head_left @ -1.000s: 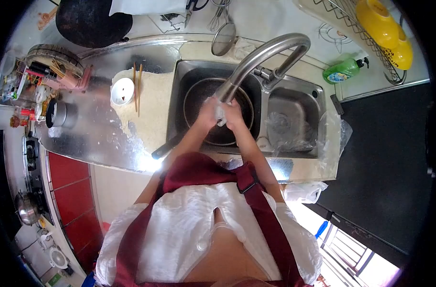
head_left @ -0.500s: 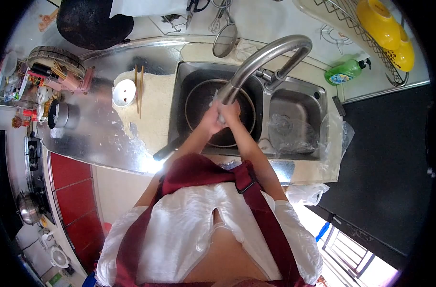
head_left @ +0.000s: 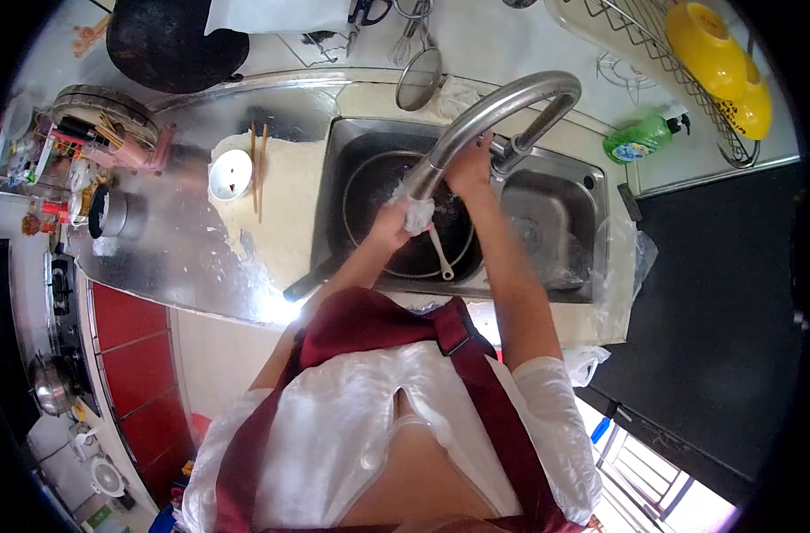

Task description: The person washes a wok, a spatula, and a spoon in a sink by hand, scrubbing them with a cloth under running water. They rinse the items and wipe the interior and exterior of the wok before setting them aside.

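Under the spout of the faucet (head_left: 489, 107), my left hand (head_left: 390, 226) is closed on a white, crumpled wad (head_left: 419, 216) that looks like a dishcloth. Beside the wad, a pale utensil handle (head_left: 442, 256) with a hole at its end points toward me; its head is hidden. Below lies a dark frying pan (head_left: 362, 200) in the left sink basin (head_left: 332, 155), its black handle (head_left: 309, 281) over the front rim. My right hand (head_left: 468, 169) is up at the faucet's lever, fingers closed around it, partly behind the spout.
The right basin (head_left: 591, 222) has a clear plastic bag (head_left: 565, 262) in it. A white bowl (head_left: 230, 175) and chopsticks (head_left: 261, 173) are on the left counter. Green soap bottle (head_left: 638, 139) stands back right; yellow bowls (head_left: 707, 53) sit on a rack above.
My right hand has left my left hand and moved up and right to the faucet lever. The white wad and the pale handle now show at my left hand.
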A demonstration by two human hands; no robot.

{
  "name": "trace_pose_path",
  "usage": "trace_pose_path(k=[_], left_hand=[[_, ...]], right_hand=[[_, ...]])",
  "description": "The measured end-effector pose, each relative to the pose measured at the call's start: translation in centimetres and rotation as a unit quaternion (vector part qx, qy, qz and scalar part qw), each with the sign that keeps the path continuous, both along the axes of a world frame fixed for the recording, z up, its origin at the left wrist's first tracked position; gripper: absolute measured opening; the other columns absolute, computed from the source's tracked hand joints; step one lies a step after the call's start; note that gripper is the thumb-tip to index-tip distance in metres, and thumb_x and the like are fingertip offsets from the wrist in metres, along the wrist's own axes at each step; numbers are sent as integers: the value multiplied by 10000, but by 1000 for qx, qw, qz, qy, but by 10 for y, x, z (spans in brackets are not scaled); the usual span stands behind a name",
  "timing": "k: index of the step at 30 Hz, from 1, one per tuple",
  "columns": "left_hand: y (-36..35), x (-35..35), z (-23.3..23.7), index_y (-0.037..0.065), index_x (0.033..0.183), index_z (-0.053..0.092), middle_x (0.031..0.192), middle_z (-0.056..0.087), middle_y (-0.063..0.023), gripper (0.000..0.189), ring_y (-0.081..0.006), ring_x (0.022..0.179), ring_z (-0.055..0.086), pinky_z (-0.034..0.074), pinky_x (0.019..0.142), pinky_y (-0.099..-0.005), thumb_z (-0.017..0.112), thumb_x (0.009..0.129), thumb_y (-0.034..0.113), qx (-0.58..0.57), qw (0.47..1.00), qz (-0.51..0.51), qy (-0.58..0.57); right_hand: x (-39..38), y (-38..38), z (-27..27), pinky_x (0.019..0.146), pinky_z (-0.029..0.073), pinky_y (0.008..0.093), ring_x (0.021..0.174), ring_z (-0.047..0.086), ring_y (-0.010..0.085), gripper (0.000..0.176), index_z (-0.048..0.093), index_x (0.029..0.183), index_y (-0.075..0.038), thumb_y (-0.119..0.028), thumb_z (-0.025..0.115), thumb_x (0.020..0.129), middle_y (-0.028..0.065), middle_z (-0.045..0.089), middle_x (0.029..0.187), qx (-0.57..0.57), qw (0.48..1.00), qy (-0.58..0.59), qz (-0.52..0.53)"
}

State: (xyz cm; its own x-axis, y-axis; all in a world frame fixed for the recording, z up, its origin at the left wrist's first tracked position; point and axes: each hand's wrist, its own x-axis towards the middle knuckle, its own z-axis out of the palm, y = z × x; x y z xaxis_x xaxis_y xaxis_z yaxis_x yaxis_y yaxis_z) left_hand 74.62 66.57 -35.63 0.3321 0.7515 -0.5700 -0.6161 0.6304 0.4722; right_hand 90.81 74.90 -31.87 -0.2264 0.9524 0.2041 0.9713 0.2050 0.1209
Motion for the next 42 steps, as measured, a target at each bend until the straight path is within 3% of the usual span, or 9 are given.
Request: trace_pose_path(k=[4,7,13,16,19,22,26,34,42], left_hand=[[0,-13,-21,52,1188,457,1137,555,-140,341,-313,1007,572,506,804,-515,530,864,124,45,997,-40,-51],[2,-19,-9,67,1203,450,1135,557,-138,351,-312,1005,574,491,812,-540,528,865,126,57,998,-13,-26],[0,-23,8,128,1197,463,1120,570,-96,356,-277,980,589,507,775,-479,558,856,163,39,999,-5,13],[0,-18,-4,159,1195,466,1114,573,-75,370,-248,945,599,510,725,-437,580,844,174,35,999,-20,6],[-3,-7,-5,164,1182,478,1075,588,-57,363,-221,907,603,501,697,-403,532,880,359,39,998,-37,40],[-3,2,10,158,1149,508,1014,595,-40,656,-220,860,596,492,709,-383,291,836,692,-21,998,-9,-65],[-3,5,-13,143,1103,532,983,596,-61,603,-222,869,591,491,711,-420,320,857,651,-51,999,-1,0],[-8,24,3,84,994,529,786,583,-63,448,-200,567,580,420,350,-300,327,933,480,-36,993,12,108],[-12,31,-23,72,942,550,785,606,-60,400,-193,633,604,481,467,-334,391,929,438,42,983,-56,171]], right_hand=[[24,21,6,1059,86,573,1337,216,258,470,399,1319,-63,-227,418,879,62,358,1393,-51,962,-266,20],[18,28,13,1064,74,568,1351,184,268,495,355,1353,-73,-249,396,892,54,318,1422,-118,937,-325,-57],[24,1,34,1035,105,606,1332,234,255,486,403,1324,-67,-279,421,887,106,405,1357,-58,974,-216,-37],[3,-31,21,988,294,497,1215,396,299,438,474,1236,-62,-301,483,870,138,473,1270,-105,968,230,11],[-23,-55,-45,929,383,387,1074,501,366,438,487,1189,-49,-319,541,848,191,509,1165,-208,735,634,119],[-47,-89,-29,848,420,426,1028,527,362,547,496,1113,-37,-423,640,754,212,537,1081,-145,829,540,-13],[-50,-98,-16,802,440,429,975,549,372,550,500,1077,-25,-431,653,738,204,549,1055,-108,880,462,-36],[-46,-100,-30,712,452,451,824,590,397,334,557,954,-35,-338,575,814,219,609,856,-97,842,525,-73],[-19,-100,-50,666,448,449,807,582,384,393,571,957,-52,-414,441,878,204,609,856,-158,856,485,-88]])
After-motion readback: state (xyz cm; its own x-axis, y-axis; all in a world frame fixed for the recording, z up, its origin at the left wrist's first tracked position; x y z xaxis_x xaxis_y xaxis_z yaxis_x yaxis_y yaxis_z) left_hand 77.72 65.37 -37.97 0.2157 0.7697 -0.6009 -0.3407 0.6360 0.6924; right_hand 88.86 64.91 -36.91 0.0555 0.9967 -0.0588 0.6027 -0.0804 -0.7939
